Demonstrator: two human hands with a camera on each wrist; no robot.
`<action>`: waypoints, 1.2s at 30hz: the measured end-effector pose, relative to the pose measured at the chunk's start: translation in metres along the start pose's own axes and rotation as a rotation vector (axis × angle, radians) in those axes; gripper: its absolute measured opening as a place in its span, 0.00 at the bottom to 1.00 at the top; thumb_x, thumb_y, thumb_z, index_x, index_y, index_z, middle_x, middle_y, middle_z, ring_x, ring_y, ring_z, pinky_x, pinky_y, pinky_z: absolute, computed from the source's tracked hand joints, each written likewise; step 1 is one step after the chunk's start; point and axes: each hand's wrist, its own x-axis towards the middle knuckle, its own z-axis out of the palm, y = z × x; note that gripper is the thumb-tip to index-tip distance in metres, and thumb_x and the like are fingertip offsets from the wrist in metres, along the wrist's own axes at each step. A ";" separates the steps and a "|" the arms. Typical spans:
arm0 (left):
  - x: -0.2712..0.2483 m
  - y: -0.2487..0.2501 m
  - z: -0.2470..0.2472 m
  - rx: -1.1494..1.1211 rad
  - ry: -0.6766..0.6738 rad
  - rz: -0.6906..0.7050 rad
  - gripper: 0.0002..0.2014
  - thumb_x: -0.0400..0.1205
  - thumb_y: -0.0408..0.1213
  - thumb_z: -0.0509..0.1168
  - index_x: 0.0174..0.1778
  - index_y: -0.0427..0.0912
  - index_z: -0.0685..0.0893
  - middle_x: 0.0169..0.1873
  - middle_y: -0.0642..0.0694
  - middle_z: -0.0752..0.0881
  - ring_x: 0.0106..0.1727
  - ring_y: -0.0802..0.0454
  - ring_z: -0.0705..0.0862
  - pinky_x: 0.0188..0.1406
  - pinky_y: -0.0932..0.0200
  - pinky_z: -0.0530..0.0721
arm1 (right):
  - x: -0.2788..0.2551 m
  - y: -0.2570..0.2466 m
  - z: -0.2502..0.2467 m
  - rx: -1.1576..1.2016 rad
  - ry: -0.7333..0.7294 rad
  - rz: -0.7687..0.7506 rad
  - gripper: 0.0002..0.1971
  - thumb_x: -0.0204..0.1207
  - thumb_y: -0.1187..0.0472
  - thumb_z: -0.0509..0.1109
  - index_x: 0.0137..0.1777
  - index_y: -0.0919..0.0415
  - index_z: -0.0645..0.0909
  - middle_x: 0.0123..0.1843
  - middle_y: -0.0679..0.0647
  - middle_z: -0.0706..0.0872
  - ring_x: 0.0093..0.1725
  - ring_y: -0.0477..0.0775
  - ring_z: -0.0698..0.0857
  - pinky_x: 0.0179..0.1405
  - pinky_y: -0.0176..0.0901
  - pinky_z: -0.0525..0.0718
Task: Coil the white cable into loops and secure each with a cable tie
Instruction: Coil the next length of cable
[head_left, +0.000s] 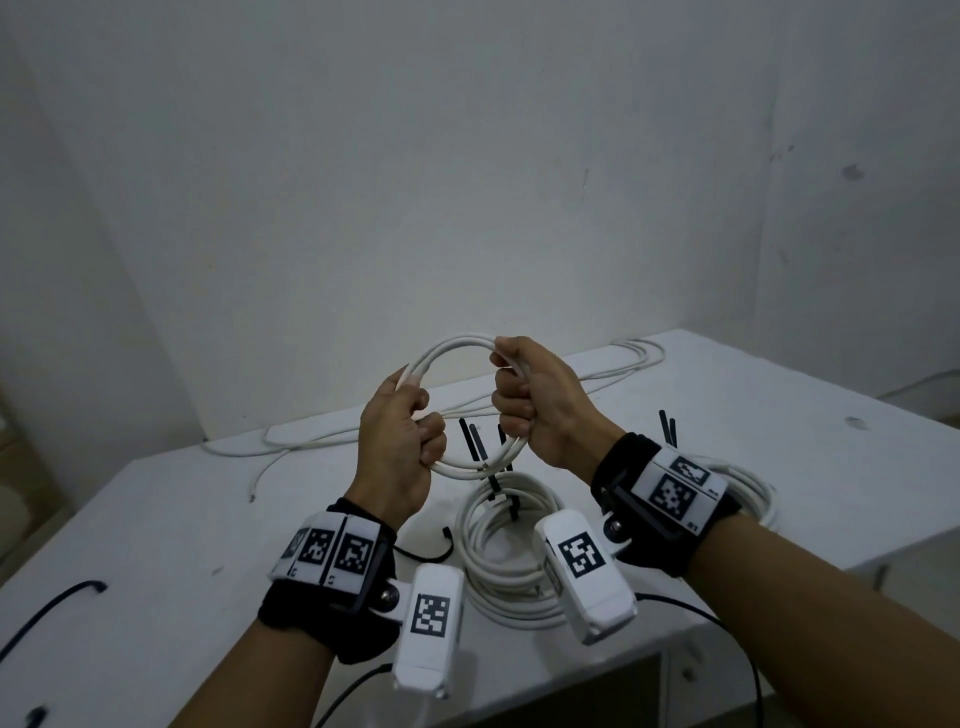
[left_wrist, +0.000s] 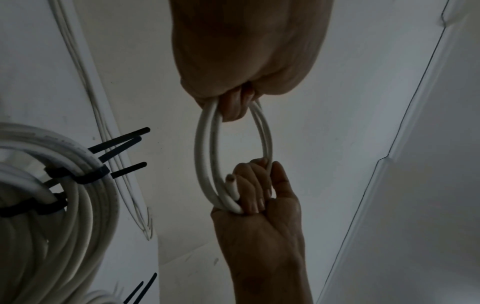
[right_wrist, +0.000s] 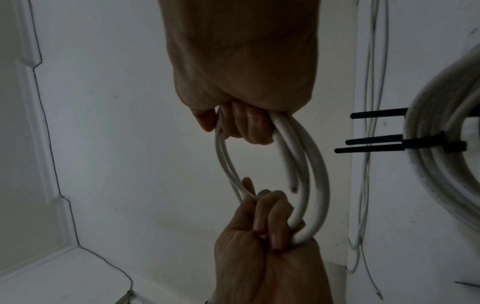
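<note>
I hold a small coil of white cable (head_left: 454, 347) in the air above the table, one hand on each side. My left hand (head_left: 413, 428) grips its left side with the fingers curled round the strands. On the right side my right hand (head_left: 517, 400) grips the same way. In the left wrist view the left hand (left_wrist: 233, 107) is at the top of the coil (left_wrist: 205, 154) and the right hand (left_wrist: 255, 191) at the bottom. The right wrist view shows a free cable end (right_wrist: 293, 187) inside the coil (right_wrist: 320, 174), between the right hand (right_wrist: 244, 125) and the left hand (right_wrist: 270, 222).
A tied white coil (head_left: 493, 551) with black cable ties (head_left: 475, 441) lies on the white table (head_left: 208, 519) under my hands. A second tied coil (head_left: 753, 488) sits behind my right wrist. Loose white cable (head_left: 597, 376) runs along the back edge. A black tie (head_left: 431, 553) lies nearby.
</note>
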 end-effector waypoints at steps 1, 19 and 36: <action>0.000 -0.001 0.001 0.023 0.014 0.012 0.08 0.87 0.28 0.53 0.54 0.41 0.76 0.30 0.50 0.66 0.17 0.61 0.60 0.11 0.69 0.57 | 0.000 -0.001 0.000 0.003 -0.010 -0.004 0.12 0.81 0.55 0.60 0.37 0.58 0.70 0.20 0.46 0.59 0.17 0.45 0.55 0.14 0.33 0.53; -0.005 -0.004 0.001 -0.218 0.158 -0.069 0.11 0.86 0.40 0.57 0.41 0.39 0.77 0.28 0.50 0.66 0.20 0.58 0.67 0.15 0.66 0.68 | 0.003 0.006 -0.001 -0.246 -0.016 -0.225 0.08 0.84 0.55 0.62 0.54 0.58 0.78 0.27 0.47 0.66 0.20 0.42 0.62 0.15 0.32 0.62; 0.015 0.057 -0.025 0.452 -0.451 -0.428 0.22 0.78 0.59 0.59 0.40 0.40 0.79 0.21 0.49 0.70 0.18 0.54 0.69 0.16 0.65 0.70 | 0.001 0.007 0.009 -0.577 -0.278 -0.100 0.11 0.86 0.56 0.59 0.46 0.62 0.76 0.26 0.49 0.64 0.19 0.43 0.60 0.15 0.31 0.57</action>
